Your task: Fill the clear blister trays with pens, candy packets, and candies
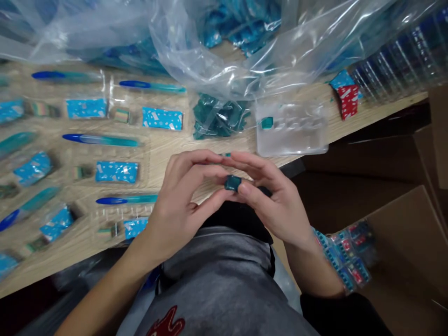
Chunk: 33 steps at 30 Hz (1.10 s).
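Observation:
Both my hands meet over the table's near edge, above my lap. A small dark teal square piece (233, 182) is pinched between the thumb of my left hand (182, 200) and the thumb and fingers of my right hand (276, 200). The fingertips of both hands touch just above it. Behind them lies a clear bag of the same teal pieces (219, 116). A clear plastic tray (292, 130) beside the bag holds one teal piece (267, 122).
On the wooden table (168, 149) lie rows of clear blister trays with blue pens (101, 139), blue patterned packets (117, 171) and striped erasers. Large plastic bags of blue goods (245, 28) fill the back. Cardboard boxes (402, 242) stand at right, one holding packed sets (350, 261).

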{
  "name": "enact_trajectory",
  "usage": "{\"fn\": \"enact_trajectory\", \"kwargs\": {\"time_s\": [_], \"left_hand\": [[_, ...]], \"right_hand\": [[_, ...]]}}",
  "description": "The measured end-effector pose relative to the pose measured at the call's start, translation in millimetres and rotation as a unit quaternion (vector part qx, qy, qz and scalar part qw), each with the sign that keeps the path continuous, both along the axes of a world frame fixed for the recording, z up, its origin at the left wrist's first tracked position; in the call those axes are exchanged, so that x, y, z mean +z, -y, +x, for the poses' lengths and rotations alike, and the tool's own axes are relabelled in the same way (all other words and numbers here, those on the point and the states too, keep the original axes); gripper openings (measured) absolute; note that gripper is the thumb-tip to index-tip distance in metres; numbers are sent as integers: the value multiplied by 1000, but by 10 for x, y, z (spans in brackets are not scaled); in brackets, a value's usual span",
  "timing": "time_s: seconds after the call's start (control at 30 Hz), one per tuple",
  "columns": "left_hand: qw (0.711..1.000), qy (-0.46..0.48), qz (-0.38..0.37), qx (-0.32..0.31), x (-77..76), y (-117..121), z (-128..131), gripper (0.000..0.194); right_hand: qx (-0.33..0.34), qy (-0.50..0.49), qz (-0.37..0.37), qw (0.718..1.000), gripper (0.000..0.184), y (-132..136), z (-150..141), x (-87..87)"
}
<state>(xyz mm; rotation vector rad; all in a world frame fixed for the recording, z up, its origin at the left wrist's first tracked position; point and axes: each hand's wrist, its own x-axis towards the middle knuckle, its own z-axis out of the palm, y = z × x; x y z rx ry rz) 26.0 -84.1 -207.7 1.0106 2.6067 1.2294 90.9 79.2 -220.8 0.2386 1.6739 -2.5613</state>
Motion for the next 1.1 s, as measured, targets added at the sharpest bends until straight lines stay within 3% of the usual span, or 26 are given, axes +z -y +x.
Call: {"fn": "enact_trajectory", "kwargs": {"time_s": [0.1,0.2,0.27,0.33,0.43,0.53,0.7,0.8,0.9,0.97,1.03,1.1], "left_hand": [[1000,30,-8,-2,-26,15,39,8],[998,-3,-52,-22,-148,38,45,13],[995,-56,-87,-10,-268,66,3,19],[988,-94,-118,11,-386,100,-72,22],[982,-108,-154,5,-501,145,-195,23],[979,-107,-172,-21,-536,165,-271,23],[980,-94,-175,-33,-564,156,-316,23],[979,-109,-172,-31,-541,178,-331,22],[979,-136,-153,0,-458,258,-281,20],[977,-156,-145,-2,-412,322,-188,14],[971,-174,-157,-48,-405,357,-67,10],[959,-195,-186,-89,-432,352,43,11]], "right_hand": [[-47,-40,132,989,19,-12,84,-18],[-72,-53,244,966,19,-111,107,-146],[-96,-56,341,933,22,-235,61,-253],[-92,-83,451,884,22,-372,-32,-333],[9,-148,546,824,24,-509,-205,-368],[111,-160,575,795,27,-512,-333,-343],[179,-94,632,748,30,-400,-400,-319],[162,-100,631,752,33,-386,-366,-324],[7,-146,619,771,28,-403,-227,-322],[-97,-111,598,788,20,-395,-80,-330],[-115,-15,553,825,11,-354,69,-363],[-91,90,468,874,15,-285,179,-418]]}}
